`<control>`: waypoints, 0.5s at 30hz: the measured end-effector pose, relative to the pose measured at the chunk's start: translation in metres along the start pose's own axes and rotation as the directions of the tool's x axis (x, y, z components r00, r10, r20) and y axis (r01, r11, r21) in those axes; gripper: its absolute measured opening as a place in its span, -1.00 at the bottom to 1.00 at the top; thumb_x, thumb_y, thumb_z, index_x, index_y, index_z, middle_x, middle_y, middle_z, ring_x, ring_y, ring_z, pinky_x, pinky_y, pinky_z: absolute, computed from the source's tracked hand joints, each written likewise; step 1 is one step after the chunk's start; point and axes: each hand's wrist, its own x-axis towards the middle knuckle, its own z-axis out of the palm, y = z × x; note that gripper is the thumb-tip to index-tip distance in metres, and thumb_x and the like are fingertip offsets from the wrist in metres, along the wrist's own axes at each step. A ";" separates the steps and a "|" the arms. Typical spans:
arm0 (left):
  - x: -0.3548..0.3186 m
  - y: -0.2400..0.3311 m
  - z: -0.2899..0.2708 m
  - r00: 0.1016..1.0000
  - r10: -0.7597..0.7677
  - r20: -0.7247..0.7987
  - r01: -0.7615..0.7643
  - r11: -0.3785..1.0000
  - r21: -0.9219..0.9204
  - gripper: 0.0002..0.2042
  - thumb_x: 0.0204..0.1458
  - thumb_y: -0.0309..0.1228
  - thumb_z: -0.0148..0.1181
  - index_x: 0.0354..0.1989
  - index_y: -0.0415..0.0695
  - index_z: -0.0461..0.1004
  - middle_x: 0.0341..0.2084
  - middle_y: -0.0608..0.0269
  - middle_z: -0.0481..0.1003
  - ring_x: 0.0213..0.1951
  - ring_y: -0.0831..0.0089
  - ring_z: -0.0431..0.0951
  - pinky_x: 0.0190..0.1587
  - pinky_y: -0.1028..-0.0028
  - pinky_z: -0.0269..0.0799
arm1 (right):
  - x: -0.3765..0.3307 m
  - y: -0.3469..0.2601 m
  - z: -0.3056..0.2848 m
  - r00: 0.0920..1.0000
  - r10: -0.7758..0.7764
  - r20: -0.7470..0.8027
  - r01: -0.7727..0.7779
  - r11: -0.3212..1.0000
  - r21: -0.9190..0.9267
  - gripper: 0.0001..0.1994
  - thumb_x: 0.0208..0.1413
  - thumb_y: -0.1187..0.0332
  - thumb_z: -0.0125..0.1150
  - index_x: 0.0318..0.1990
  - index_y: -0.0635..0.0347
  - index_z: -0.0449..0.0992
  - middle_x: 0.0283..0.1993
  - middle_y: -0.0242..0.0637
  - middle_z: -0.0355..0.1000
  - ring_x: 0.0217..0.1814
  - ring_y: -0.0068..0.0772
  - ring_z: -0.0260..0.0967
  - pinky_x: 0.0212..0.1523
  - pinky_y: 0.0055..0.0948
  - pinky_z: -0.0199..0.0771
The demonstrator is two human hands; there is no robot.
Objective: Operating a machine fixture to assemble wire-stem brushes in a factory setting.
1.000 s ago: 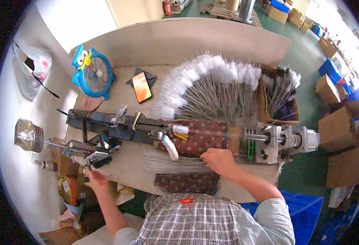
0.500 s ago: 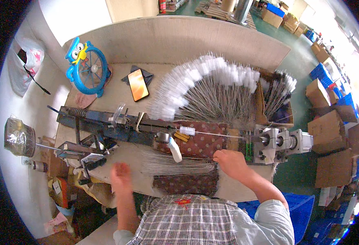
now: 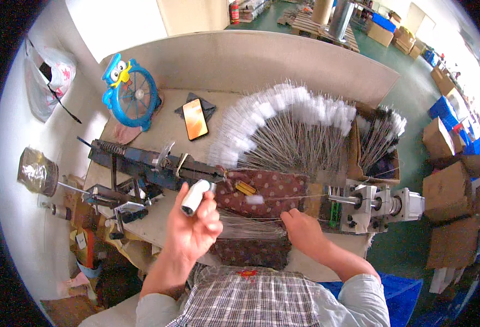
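Observation:
My left hand is wrapped round a white lever handle at the right end of a long dark metal machine. To its right, a white-bristled wire brush looks blurred above a dotted brown cloth. The brush's thin stem runs right toward the metal spindle. My right hand is closed at the right ends of a bundle of thin wires on the near side of the cloth. A wire appears to lead into its fingertips, which partly hide it.
Many finished white brushes fan out behind the cloth. A cardboard box of dark and white brushes stands at their right. A phone and a blue toy-faced fan are at back left. Yellow pieces lie on the cloth.
My left hand has come up and right from the table's near edge and taken hold of the lever handle, which has swung left. The brush has come away from the dark machine's end.

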 end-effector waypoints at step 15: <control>0.017 -0.042 0.001 0.965 -0.070 0.253 -0.171 0.562 0.810 -0.83 0.14 -0.41 -0.03 -0.27 -0.26 0.41 -0.48 0.23 0.46 -0.49 0.60 0.41 -0.43 0.61 0.35 | -0.015 0.010 -0.037 1.000 0.003 -0.005 -0.003 0.999 -0.041 -0.71 -0.20 0.55 0.05 -0.23 0.12 0.41 -0.37 -0.16 0.43 -0.29 -0.06 0.43 -0.34 -0.16 0.43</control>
